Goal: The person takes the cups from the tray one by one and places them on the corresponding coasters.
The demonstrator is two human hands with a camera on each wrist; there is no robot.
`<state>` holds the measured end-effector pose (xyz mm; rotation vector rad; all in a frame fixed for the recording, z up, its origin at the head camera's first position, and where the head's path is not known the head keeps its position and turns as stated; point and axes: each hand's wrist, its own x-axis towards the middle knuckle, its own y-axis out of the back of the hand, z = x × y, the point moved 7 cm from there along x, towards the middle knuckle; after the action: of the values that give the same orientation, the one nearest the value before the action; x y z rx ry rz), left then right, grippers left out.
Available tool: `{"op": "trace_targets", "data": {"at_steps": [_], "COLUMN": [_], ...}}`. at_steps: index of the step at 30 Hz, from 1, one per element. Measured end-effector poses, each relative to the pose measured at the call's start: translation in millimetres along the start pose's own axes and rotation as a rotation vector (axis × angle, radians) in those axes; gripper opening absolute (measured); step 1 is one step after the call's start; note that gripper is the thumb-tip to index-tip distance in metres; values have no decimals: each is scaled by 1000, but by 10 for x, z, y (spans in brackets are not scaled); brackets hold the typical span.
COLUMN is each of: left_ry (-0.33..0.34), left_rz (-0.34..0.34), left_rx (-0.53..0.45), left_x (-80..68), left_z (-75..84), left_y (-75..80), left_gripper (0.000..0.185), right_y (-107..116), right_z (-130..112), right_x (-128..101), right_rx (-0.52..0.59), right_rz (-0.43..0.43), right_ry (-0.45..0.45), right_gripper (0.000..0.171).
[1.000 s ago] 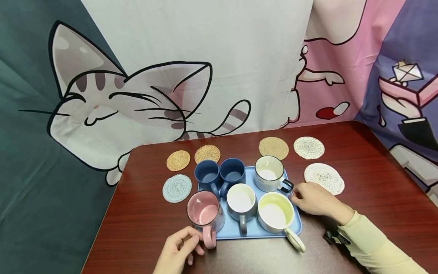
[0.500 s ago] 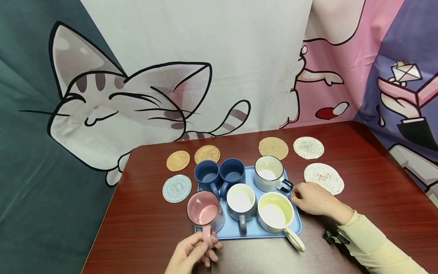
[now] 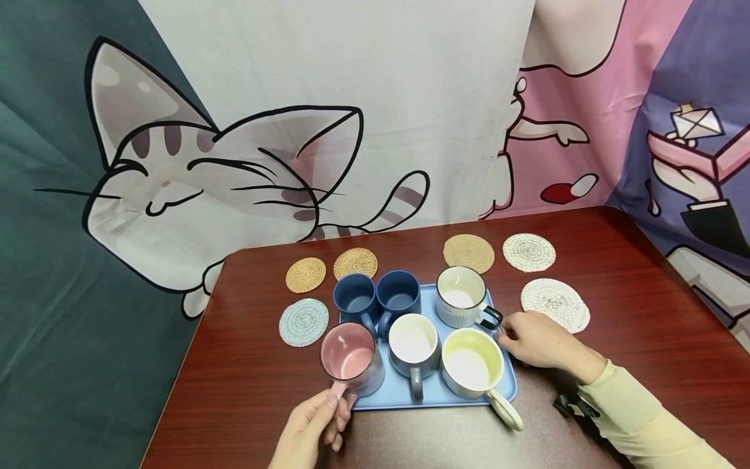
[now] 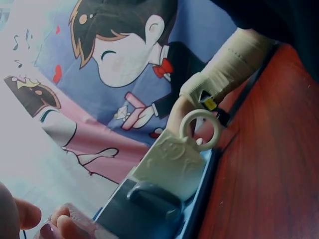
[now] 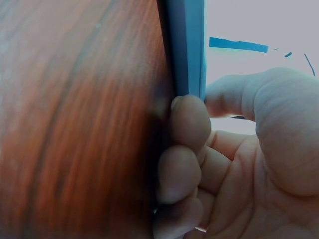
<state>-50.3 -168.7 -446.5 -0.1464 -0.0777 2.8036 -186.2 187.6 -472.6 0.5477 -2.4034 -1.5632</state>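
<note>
1. Bkgd: cartoon cat curtain [image 3: 234,169] hangs behind a dark red wood table [image 3: 644,339]; all places below are given rel. to the blue tray [image 3: 508,384].
2. Tray sits mid-table, carrying 6 mugs in 2 rows of 3, packed close, so there is little free floor inside it.
3. Left hand [image 3: 310,426], at the tray's near-left corner, has its fingers curled round the handle of the pink mug [image 3: 348,358]. The mug stands upright at that corner, handle turned toward the person, prob. why the grip comes from the near side.
4. Right hand [image 3: 536,339] is at the tray's right edge; the right wrist view shows the thumb above and curled fingers [image 5: 187,144] under the rim, pinching it, likely to steady the tray.
5. Cream mug [image 3: 471,365] at the tray's near-right has its handle sticking out past the near edge.
6. 6 woven coasters lie round the tray: 3 to its left/far-left, incl. a pale blue coaster [image 3: 303,322] nearest the pink mug, and 3 to its far-right.
7. Open room: bare wood left of and nearer than the tray. The table's left edge is not far beyond the pale blue coaster.
</note>
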Motion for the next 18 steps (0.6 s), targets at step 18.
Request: {"op": "trace_targets", "data": {"at_steps": [18], "left_ry": [71], "left_rz": [296], "left_rx": [30], "left_x": [53], "left_z": [-38], "left_y": [318], "left_gripper": [38], "right_y": [-16], "right_z": [21], "right_x": [4], "right_rx": [2], "right_rz": [-5], "right_ry": [-3], "right_gripper": [37]}}
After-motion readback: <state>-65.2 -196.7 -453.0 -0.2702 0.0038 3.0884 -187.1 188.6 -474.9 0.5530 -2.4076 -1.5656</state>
